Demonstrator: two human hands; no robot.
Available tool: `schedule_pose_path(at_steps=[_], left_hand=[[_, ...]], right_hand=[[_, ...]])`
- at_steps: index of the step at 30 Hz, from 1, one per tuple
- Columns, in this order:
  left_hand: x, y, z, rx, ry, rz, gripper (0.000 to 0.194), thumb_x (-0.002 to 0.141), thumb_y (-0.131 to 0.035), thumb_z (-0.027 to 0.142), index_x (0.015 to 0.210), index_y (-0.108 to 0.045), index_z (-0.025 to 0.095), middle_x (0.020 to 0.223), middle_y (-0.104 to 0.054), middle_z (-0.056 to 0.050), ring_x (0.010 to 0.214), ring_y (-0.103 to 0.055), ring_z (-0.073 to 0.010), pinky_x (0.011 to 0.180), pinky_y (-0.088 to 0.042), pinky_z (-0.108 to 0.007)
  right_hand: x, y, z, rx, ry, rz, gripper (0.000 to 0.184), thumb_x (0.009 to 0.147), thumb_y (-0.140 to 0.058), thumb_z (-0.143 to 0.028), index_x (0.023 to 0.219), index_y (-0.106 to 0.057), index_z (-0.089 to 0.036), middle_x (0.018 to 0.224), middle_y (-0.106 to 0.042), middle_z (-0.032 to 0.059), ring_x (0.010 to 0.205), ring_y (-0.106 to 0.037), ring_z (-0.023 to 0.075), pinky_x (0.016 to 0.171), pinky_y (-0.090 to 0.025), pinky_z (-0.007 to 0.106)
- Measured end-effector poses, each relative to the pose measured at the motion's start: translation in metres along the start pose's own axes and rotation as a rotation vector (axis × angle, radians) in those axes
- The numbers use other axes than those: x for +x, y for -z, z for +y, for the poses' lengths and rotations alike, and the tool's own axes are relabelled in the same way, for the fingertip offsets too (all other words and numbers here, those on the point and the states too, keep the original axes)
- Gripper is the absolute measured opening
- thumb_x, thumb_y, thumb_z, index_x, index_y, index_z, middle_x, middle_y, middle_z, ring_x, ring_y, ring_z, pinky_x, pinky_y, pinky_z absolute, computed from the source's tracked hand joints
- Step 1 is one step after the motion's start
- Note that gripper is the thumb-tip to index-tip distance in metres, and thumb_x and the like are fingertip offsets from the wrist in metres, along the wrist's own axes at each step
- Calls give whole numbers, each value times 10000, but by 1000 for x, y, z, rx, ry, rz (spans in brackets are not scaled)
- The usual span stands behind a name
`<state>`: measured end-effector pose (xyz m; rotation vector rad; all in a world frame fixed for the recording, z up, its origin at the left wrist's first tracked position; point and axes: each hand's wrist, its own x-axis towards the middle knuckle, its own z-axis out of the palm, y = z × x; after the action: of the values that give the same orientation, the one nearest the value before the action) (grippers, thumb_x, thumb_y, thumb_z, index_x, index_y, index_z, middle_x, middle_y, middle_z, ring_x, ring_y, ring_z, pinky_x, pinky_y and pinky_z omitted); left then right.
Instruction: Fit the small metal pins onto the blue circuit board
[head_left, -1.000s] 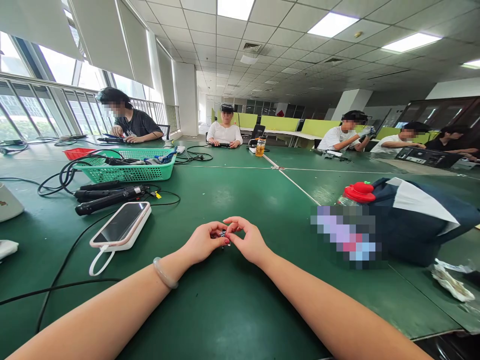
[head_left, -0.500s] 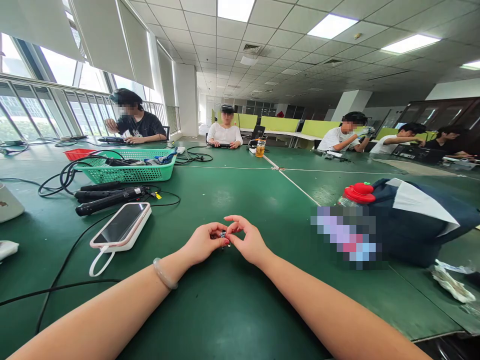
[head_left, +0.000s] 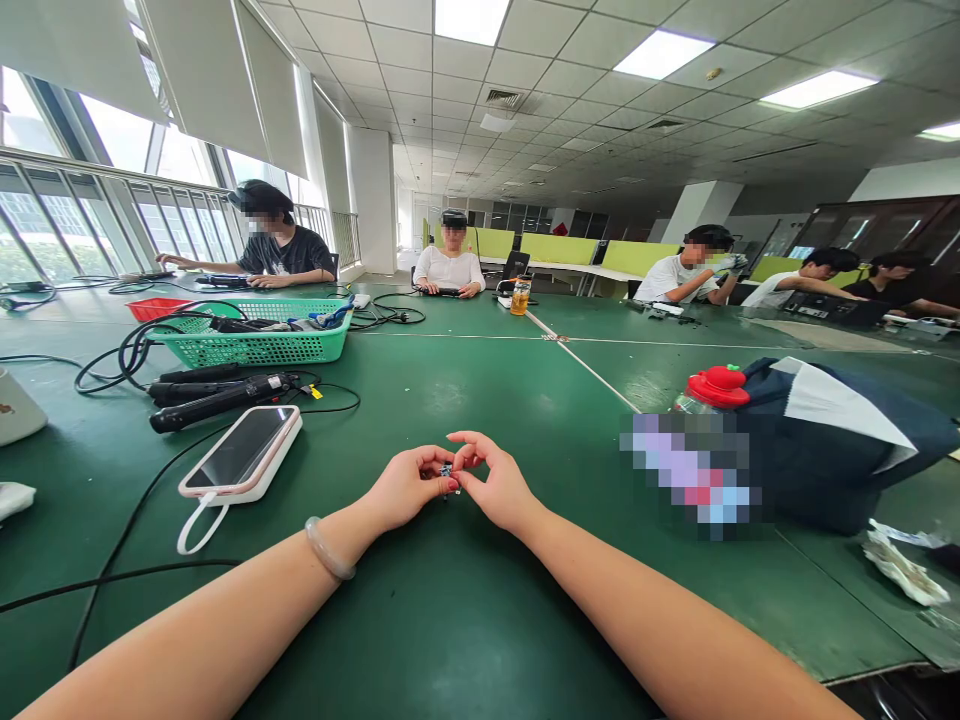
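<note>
My left hand [head_left: 405, 485] and my right hand [head_left: 495, 485] meet over the green table [head_left: 465, 610], a little in front of me. Both pinch one tiny dark and metallic part [head_left: 447, 470] between their fingertips. The part is too small to name. A pale bangle [head_left: 328, 548] sits on my left wrist. Both forearms rest low over the table.
A phone on a white power bank [head_left: 244, 453] lies left of my hands, with black cables and black tools [head_left: 217, 392] behind it. A green basket [head_left: 255, 335] stands further back. A red-capped bottle [head_left: 712, 390] and a dark bag [head_left: 832, 440] lie at right. Several people sit around the table's far side.
My hands stay pinched on the small part with barely any shift. The person at the far left has sat up and reached an arm out to the left.
</note>
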<state>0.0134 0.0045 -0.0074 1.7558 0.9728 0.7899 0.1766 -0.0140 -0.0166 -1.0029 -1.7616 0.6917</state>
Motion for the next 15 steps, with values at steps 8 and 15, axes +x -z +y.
schedule_pose_path(at_steps=[8,15], left_hand=[[0,0,0,63,2,8,287,673,-640,333,898,-610,158,711,-626,-10,671,-596,-156,676,-477,-287],[1,3,-3,156,18,98,283,693,-602,321,938,-627,182,724,-644,-2,655,-582,-147,656,-453,-265]], right_hand=[[0,-1,2,-11,-6,-21,394,715,-526,-132,1090,-527,-251,759,-590,-32,750,-533,126,794,-434,307],[2,4,5,-80,-46,3,290,766,-490,-157,1034,-577,-225,784,-594,-7,690,-526,122,698,-461,282]])
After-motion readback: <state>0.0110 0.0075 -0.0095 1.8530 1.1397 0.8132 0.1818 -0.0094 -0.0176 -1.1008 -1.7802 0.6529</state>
